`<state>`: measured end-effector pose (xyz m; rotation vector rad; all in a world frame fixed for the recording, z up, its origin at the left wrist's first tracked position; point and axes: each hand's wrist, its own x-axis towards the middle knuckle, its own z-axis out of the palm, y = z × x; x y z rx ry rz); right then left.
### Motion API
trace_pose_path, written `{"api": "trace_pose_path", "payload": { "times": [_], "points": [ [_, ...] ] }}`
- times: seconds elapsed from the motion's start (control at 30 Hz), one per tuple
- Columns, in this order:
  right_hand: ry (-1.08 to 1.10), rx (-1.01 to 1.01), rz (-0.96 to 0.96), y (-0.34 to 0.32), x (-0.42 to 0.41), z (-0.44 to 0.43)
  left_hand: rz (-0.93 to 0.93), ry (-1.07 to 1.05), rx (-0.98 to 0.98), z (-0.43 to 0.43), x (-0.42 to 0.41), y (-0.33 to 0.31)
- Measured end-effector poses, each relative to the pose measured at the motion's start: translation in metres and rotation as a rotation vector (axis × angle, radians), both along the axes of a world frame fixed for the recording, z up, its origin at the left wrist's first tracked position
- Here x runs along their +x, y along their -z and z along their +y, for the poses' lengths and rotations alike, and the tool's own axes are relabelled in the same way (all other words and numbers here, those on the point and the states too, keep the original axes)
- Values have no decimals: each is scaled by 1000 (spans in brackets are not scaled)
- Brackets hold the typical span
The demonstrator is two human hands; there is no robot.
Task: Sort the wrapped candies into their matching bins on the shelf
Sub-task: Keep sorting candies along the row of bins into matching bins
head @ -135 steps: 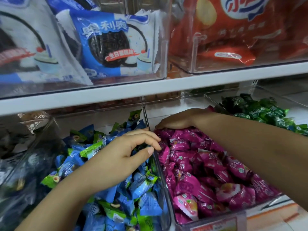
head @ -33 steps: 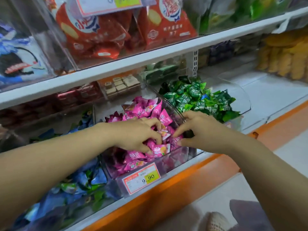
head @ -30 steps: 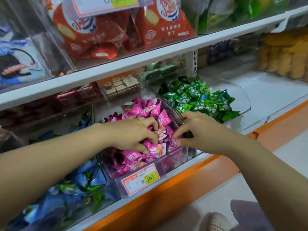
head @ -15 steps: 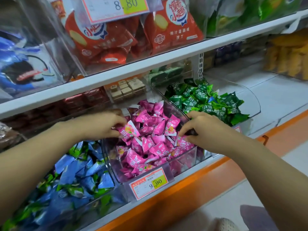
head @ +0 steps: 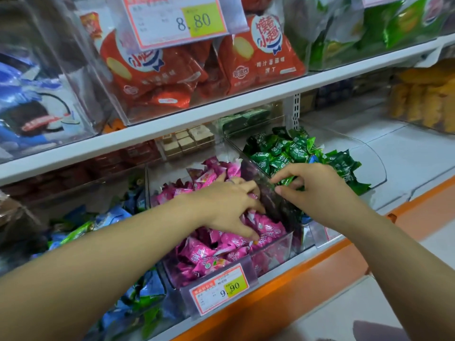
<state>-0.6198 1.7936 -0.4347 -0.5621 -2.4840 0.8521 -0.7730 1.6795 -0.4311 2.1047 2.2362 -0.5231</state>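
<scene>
A: Since the 9.90 price tag (head: 220,289) hangs nearest, on the front of the middle bin (head: 283,249), what fills that bin?

B: Pink candies (head: 209,252). Blue candies (head: 147,289) lie in the bin to its left.

A: And the person's hands?

B: The left hand (head: 226,207) rests on the pink heap, fingers spread and dug in (whether it grips one cannot be told). The right hand (head: 320,193) is just beyond, over the clear divider, with a green candy (head: 286,181) pinched between thumb and forefinger.

A: Farther back?

B: Green candies (head: 283,151) are piled in the right bin (head: 369,163). Red snack bags (head: 261,60) stand on the upper shelf (head: 221,112).
</scene>
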Motion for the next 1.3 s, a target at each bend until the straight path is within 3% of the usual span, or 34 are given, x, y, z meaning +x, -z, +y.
{"api": "trace_pose_path", "payload": {
  "times": [0.27, 0.5, 0.63, 0.8, 1.1, 1.3],
  "points": [
    [-71, -40, 34, 1, 0, -1, 84, -4, -108, -6, -16, -14],
    [-85, -57, 26, 2, -1, 1, 58, -88, -92, -37, -42, -24],
    [-87, -53, 24, 0, 1, -1, -37, -182, -68, -55, -54, -27],
    [-115, -61, -3, -2, 2, -2, -296, -353, 29, -75, -78, -25],
    [-140, -36, 7, -3, 1, -2, -307, -403, 213, -78, -78, -24],
    [9, -47, 158, -6, 11, 16, -403, -349, 140, -63, -26, -21]
  ]
}}
